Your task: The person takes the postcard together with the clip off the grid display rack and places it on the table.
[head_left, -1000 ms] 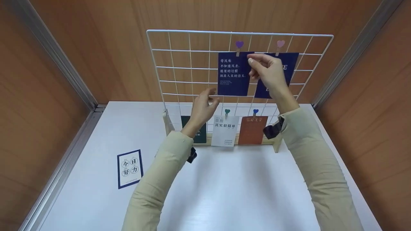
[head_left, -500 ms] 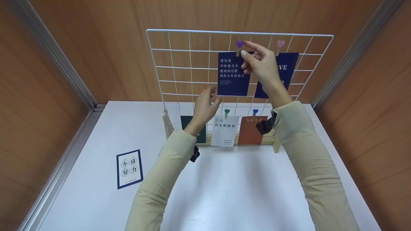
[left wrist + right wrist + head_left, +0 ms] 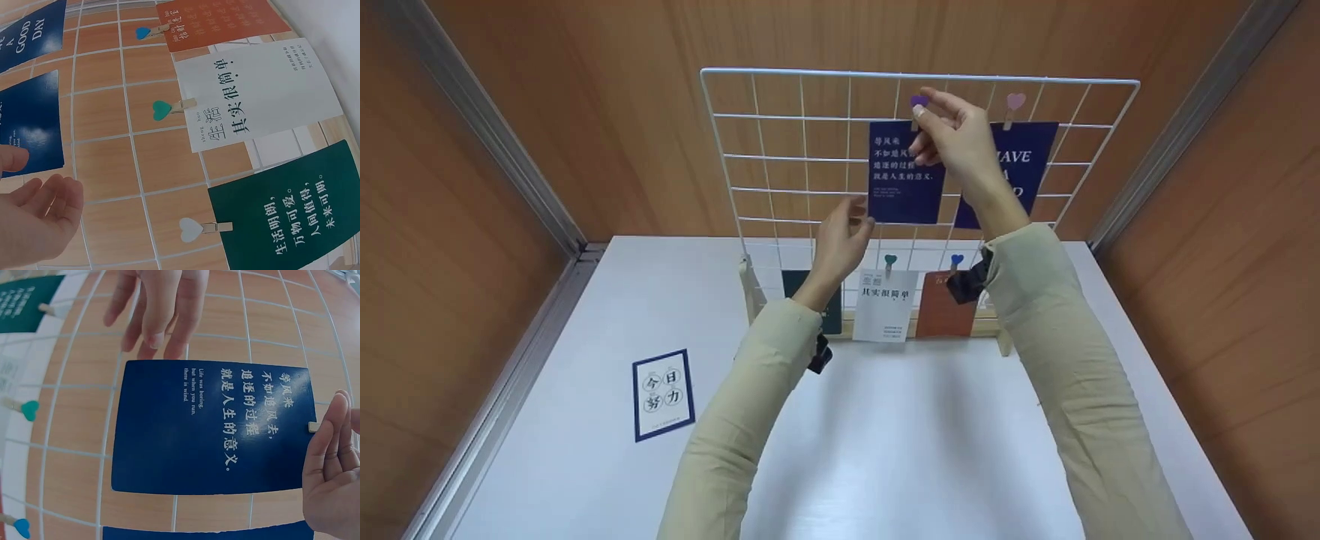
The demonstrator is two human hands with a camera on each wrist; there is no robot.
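Note:
A dark blue card with white writing [image 3: 901, 196] hangs on a white wire grid [image 3: 780, 136], under a small wooden clothespin with a purple heart [image 3: 916, 99]. My right hand [image 3: 964, 146] is at this clothespin, thumb and forefinger about the heart; in the right wrist view the hand [image 3: 336, 475] hides most of the clothespin. My left hand [image 3: 840, 244] stays by the card's lower left edge, fingers loosely bent. In the left wrist view its thumb [image 3: 14, 158] overlaps the card; whether it touches cannot be told.
Another blue card [image 3: 1031, 154] hangs at right under a pink heart clothespin [image 3: 1015, 105]. Lower on the grid hang green [image 3: 281, 208], white [image 3: 259, 93] and orange [image 3: 225, 22] cards. A blue-bordered card [image 3: 664, 395] lies on the white table [image 3: 585, 480].
My right hand has moved left and up from the blue card's upper right edge to the purple heart clothespin. The left hand has shifted slightly upward beside the card.

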